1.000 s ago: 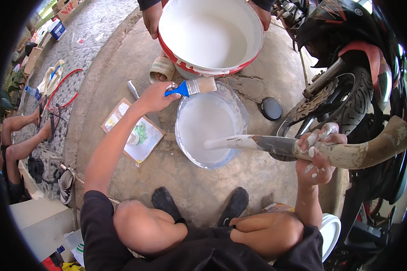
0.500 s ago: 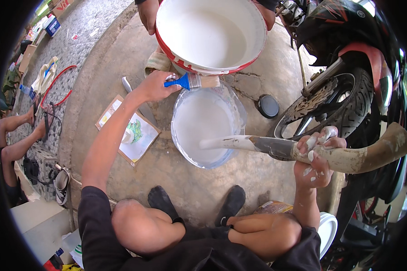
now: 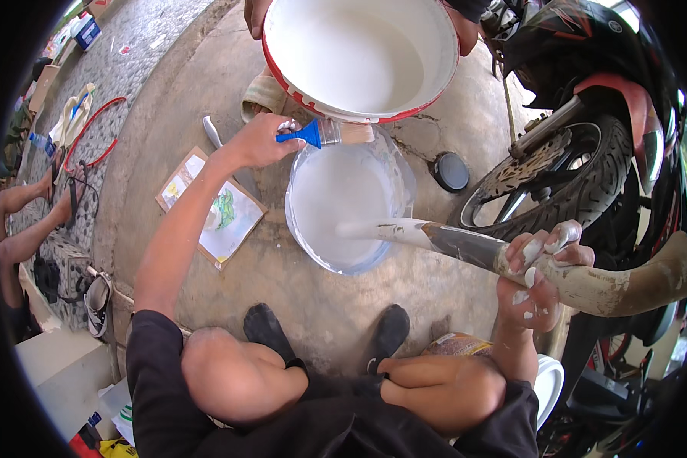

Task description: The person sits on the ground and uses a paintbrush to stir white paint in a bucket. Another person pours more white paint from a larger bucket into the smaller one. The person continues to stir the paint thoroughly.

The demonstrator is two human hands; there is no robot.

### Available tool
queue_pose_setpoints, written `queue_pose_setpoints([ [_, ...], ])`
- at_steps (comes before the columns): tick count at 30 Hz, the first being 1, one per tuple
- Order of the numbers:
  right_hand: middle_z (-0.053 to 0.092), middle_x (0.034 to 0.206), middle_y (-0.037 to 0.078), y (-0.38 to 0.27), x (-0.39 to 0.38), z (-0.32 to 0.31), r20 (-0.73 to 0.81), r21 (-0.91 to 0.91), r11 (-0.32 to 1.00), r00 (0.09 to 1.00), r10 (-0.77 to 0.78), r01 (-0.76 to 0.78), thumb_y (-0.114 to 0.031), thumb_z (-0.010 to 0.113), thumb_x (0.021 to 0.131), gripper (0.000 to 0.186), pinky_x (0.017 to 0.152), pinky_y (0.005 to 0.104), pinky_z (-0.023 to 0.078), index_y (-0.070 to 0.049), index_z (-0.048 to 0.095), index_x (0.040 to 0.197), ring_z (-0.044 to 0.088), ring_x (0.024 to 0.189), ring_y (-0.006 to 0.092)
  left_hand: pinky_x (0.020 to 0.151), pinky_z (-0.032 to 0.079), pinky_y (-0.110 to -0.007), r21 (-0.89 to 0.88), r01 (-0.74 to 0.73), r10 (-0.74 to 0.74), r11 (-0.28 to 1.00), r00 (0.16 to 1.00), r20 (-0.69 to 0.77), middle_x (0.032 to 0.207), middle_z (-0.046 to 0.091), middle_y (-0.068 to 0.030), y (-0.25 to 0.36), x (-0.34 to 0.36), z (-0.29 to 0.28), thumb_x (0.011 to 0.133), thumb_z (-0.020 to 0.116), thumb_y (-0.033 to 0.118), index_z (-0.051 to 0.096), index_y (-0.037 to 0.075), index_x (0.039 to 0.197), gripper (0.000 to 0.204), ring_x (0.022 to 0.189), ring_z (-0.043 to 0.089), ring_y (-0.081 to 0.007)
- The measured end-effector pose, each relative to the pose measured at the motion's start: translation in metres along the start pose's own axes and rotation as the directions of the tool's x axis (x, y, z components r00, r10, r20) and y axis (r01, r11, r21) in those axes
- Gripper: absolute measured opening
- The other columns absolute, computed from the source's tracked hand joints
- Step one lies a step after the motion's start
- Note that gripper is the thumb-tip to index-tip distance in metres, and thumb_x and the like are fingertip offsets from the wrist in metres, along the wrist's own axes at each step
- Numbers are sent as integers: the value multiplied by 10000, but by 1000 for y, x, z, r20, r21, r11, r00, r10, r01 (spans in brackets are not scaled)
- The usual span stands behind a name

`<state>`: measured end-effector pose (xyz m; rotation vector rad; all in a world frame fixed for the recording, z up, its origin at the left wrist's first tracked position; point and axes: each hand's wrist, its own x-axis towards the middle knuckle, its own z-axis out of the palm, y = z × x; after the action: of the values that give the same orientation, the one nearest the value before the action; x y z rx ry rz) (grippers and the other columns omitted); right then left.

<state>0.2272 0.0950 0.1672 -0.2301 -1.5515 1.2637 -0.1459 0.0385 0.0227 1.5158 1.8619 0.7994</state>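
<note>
In the head view, a flat paintbrush [image 3: 305, 136] is gripped by its blue handle in the left hand [image 3: 266, 139], above the centre of the frame; the fingers are closed on the handle and the pale bristles are pointed to the right, at the upper rim of a paint bucket [image 3: 398, 164]. White paint [image 3: 340, 187] is held in this bucket, at the middle of the frame. By the right hand [image 3: 538, 278], right of centre, a curved tube [image 3: 466, 244] is grasped, the white-spotted fingers being wrapped around it. Its whitened end is aimed left into the bucket and seems to be dipped in the paint, though white on white is hard to read there.

At the top of the frame, a larger red-and-white bucket [image 3: 320, 113], also filled with white, is held at its sides by a co-worker's hands [image 3: 466, 29]. Left of centre, a board with a coloured sheet [image 3: 217, 208] is laid on the concrete floor [image 3: 343, 301], near a white-handled tool [image 3: 211, 131] partly covered by the left forearm. A round black lid [image 3: 451, 172] is seen right of the buckets, near a motorcycle wheel [image 3: 614, 172].
</note>
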Motion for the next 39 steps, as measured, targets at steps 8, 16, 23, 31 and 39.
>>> queue_pose_setpoints([
  [8,387,984,65,-4,-3,3,32,-15,1000,999,21,-20,-11,577,618,371,572,333,484,-90,416,943,539,669,164,832,488,-358,33,26,-27,999,998,48,936,654,-192,7,0,-3,815,674,240,625,-54,1008,356,875,634,-253],
  [16,382,983,63,-9,-5,8,35,-33,998,998,54,-53,-8,570,622,361,587,341,485,-99,423,939,538,706,164,680,465,-350,8,-81,81,997,995,-62,774,655,-190,-4,6,3,797,667,255,655,-24,894,296,689,616,-259],
  [23,381,983,63,-8,-6,8,71,-59,997,996,49,-45,-7,571,620,356,598,347,489,-102,420,928,533,699,165,657,451,-341,12,-52,53,999,996,-69,727,636,-168,-6,7,-3,796,668,270,656,-12,888,297,658,588,-241],
  [31,388,982,71,-11,-4,8,71,-48,998,996,49,-46,-18,589,631,349,598,358,494,-96,422,927,540,684,165,807,481,-330,38,37,-38,999,999,38,858,666,-135,3,13,-5,828,660,202,642,-44,992,297,798,614,-174],
  [39,384,972,70,-9,-5,6,67,-72,996,996,51,-46,-26,584,629,347,596,356,496,-98,423,928,531,665,166,699,458,-329,-54,11,-12,998,1000,-26,761,639,-132,-8,14,-5,823,654,255,646,-27,921,299,686,575,-189],
])
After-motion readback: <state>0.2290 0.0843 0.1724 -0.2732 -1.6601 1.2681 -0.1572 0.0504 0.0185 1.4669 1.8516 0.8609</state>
